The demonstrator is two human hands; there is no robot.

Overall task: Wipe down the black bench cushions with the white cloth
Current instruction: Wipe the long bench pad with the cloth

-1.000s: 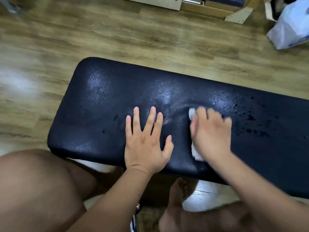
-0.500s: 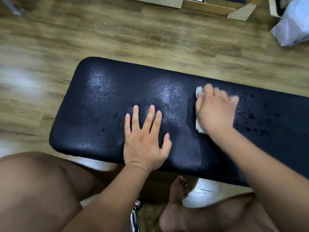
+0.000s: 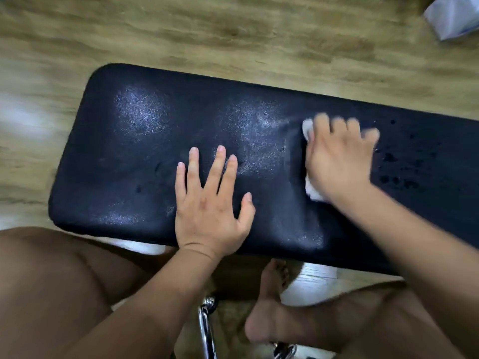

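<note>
A black bench cushion (image 3: 134, 151) stretches across the view, shiny in patches, with dark droplets (image 3: 404, 174) on its right part. My left hand (image 3: 210, 203) lies flat on the cushion near its front edge, fingers spread and straight. My right hand (image 3: 339, 156) presses a white cloth (image 3: 312, 191) against the cushion to the right of centre; the cloth peeks out beside the fingers and below the palm, and the hand is motion-blurred.
Wooden floor (image 3: 233, 35) surrounds the bench. A white plastic bag (image 3: 456, 16) lies at the top right corner. My bare knees and a foot (image 3: 269, 307) are below the bench, beside a chrome frame tube (image 3: 206, 327).
My right hand with the cloth slid from the near side of the cushion toward its far edge, then part-way back. The left hand stayed flat in place.
</note>
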